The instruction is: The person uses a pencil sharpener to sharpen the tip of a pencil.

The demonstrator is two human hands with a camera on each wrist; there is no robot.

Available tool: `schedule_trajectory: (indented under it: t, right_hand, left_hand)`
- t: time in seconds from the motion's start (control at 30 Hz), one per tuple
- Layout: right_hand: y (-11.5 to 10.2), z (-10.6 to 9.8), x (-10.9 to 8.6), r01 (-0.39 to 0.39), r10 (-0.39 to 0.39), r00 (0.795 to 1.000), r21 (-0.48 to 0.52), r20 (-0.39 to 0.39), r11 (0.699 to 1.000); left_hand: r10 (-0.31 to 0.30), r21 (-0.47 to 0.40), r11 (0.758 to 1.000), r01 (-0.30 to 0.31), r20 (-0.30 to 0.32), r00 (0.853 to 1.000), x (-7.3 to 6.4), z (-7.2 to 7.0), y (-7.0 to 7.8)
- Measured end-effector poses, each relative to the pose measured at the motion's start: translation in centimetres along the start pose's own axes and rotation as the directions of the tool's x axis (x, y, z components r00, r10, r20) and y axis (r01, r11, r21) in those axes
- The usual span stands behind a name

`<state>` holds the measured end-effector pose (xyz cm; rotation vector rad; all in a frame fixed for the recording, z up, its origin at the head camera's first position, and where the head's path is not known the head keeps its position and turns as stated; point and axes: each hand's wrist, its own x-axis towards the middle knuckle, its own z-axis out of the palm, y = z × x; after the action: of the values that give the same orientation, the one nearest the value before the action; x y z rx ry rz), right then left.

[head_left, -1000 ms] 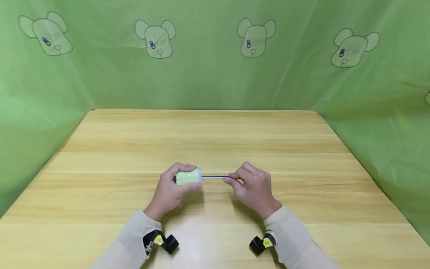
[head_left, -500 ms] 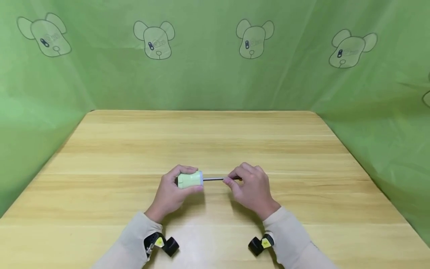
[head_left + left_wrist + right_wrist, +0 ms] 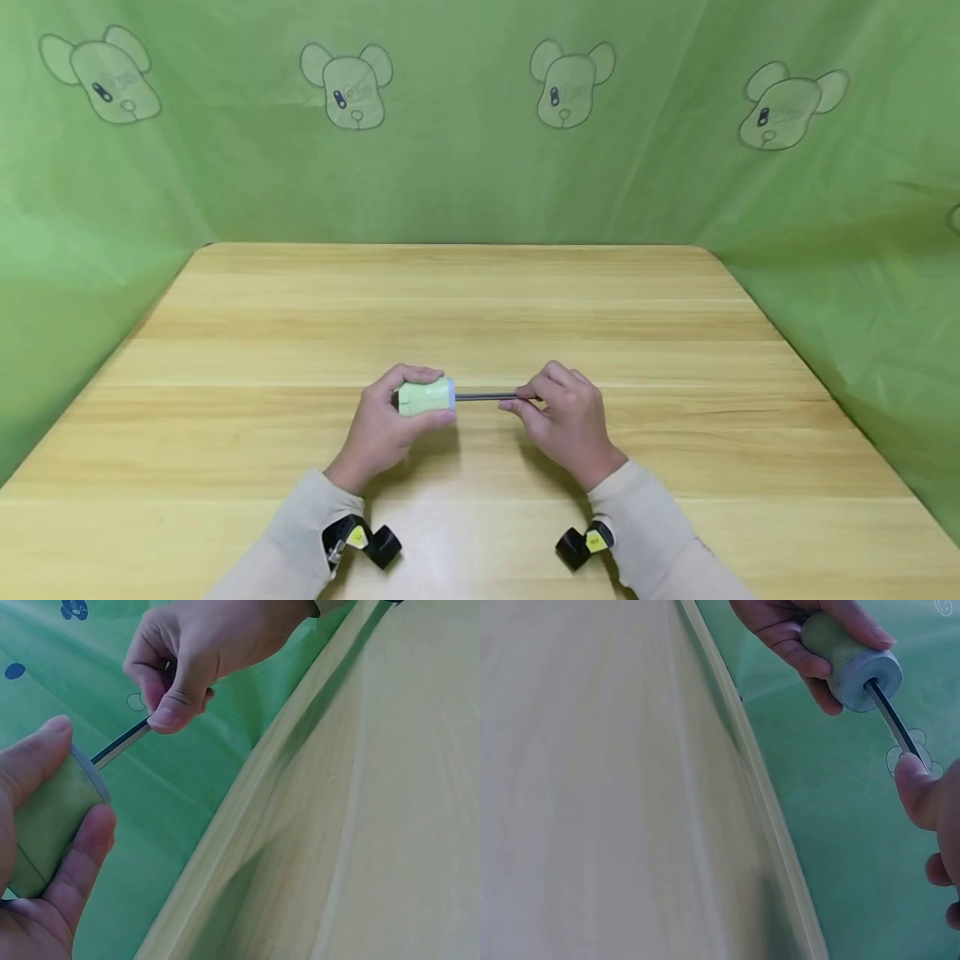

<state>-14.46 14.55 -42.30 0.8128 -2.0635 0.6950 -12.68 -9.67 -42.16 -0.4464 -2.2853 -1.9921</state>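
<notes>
With my left grip (image 3: 378, 425) curled round the pale-green barrel (image 3: 426, 398) and my right grip (image 3: 567, 422) pinching the slim dark rod (image 3: 482, 397) at its three o'clock, above the tabletop (image 3: 480, 317), I should hold both in line so the rod doesn't bind.

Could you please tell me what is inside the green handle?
A metal shaft, pinched by the right hand, runs into the pale blue end of the green handle. How far it reaches, and anything else inside, cannot be seen: the handle covers it.
</notes>
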Motion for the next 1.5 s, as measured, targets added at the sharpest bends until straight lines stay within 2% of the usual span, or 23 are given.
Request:
schedule_trajectory:
  t: [0.13, 0.27, 0.53, 0.67, 0.87, 1.0, 1.23, 1.5]
  right_hand:
    - [0.19, -0.1, 0.17, 0.031, -0.032, 0.999, 0.022, 0.026, 0.999]
    - [0.23, -0.13, 0.21, 0.029, -0.03, 0.998, 0.022, 0.058, 0.999]
    - [-0.06, 0.13, -0.39, -0.012, 0.012, 0.995, -0.005, 0.095, 1.0]
    - [0.01, 0.15, -0.3, -0.019, 0.022, 0.995, -0.026, 0.095, 0.999]
    - [0.06, 0.04, 0.07, -0.09, 0.093, 0.99, -0.039, 0.106, 0.995]
    - [-0.09, 0.0, 0.13, -0.117, 0.121, 0.988, -0.037, 0.1, 0.992]
    - [-0.24, -0.15, 0.06, -0.065, 0.066, 0.998, -0.03, 0.018, 0.997]
    - [-0.19, -0.15, -0.03, 0.003, -0.003, 1.0, -0.011, 0.002, 1.0]
  left_hand:
    - [-0.007, 0.023, 1.0, 0.007, 0.005, 1.0, 0.26, -0.06, 0.25]
    - [-0.018, 0.022, 1.0, 0.018, 0.005, 1.0, 0.31, -0.1, 0.37]
    - [-0.028, 0.019, 0.999, 0.028, 0.001, 1.0, -0.26, -0.09, -0.16]
    - [-0.011, 0.023, 1.0, 0.011, -0.005, 1.0, -0.18, -0.04, -0.32]
    - [0.013, 0.011, 1.0, -0.012, -0.013, 1.0, 0.06, 0.14, -0.19]
    - [-0.005, 0.008, 1.0, 0.006, -0.021, 1.0, 0.02, 0.2, -0.03]
    - [-0.066, 0.005, 0.998, 0.066, -0.019, 0.998, 0.11, 0.25, 0.13]
    - [-0.051, 0.026, 0.998, 0.051, -0.003, 0.999, 0.03, 0.24, 0.2]
